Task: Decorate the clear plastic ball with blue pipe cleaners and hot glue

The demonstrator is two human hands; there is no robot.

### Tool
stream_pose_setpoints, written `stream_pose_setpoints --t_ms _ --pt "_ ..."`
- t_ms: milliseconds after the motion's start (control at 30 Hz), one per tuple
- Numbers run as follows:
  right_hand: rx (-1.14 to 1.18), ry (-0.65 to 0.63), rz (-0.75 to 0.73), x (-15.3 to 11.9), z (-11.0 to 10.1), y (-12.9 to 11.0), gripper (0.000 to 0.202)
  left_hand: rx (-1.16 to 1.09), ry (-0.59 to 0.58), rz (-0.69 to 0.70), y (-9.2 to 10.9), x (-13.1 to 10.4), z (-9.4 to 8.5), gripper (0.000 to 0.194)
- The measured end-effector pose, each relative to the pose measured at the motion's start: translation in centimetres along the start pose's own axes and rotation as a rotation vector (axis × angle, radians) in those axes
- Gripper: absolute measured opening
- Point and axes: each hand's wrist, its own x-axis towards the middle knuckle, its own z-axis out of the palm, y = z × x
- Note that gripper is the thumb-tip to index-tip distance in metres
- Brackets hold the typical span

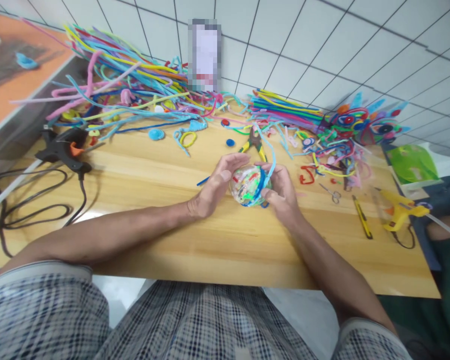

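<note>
A clear ball (243, 186) with colourful bits inside sits between my two hands, just above or on the wooden table. A dark blue pipe cleaner (261, 181) runs round its right side, and a light blue pipe cleaner (273, 155) rises from there in a curve. My left hand (218, 181) cups the ball's left side, fingers curled behind it. On the right, my right hand (283, 194) grips the ball, thumb pressed near the blue band. Just beyond the ball lie pliers (254, 142) with yellow and black handles, spread apart.
Pipe cleaners (135, 75) are heaped at the back left, with another bundle (285, 109) at the back right. A black glue gun (65, 150) with a coiled cord lies left. Scissors (332, 194), a yellow cutter (362, 217) and a yellow glue gun (403, 210) lie right. A person's arm (444, 227) shows far right.
</note>
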Motion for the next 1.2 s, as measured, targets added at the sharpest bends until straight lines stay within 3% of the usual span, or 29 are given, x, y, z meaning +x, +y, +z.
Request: stream_pose_setpoints --t_ms 200,400,500,700,1033,1200 --pt "-0.039 0.031 -0.060 0.2 -0.1 0.1 0.059 0.017 0.035 -0.025 0.0 0.0 0.5 0.065" --pt "0.009 0.044 -0.058 0.2 -0.2 0.4 0.060 0.186 0.234 -0.086 -0.4 -0.6 -0.6 0.033" --pt "0.015 0.045 -0.042 0.1 -0.2 0.3 0.064 0.217 0.198 -0.177 -0.7 -0.8 -1.2 0.032" --pt "-0.055 0.034 -0.014 0.0 -0.2 -0.1 0.069 0.004 0.165 -0.266 -1.4 -0.7 -0.9 0.040" --pt "-0.019 0.024 -0.048 -0.3 -0.3 0.2 0.063 -0.104 0.224 -0.358 -0.8 -0.3 -0.6 0.014" --pt "-0.067 0.029 -0.042 -0.1 -0.3 0.2 0.066 -0.132 0.224 -0.363 -0.8 -0.3 -0.5 0.020"
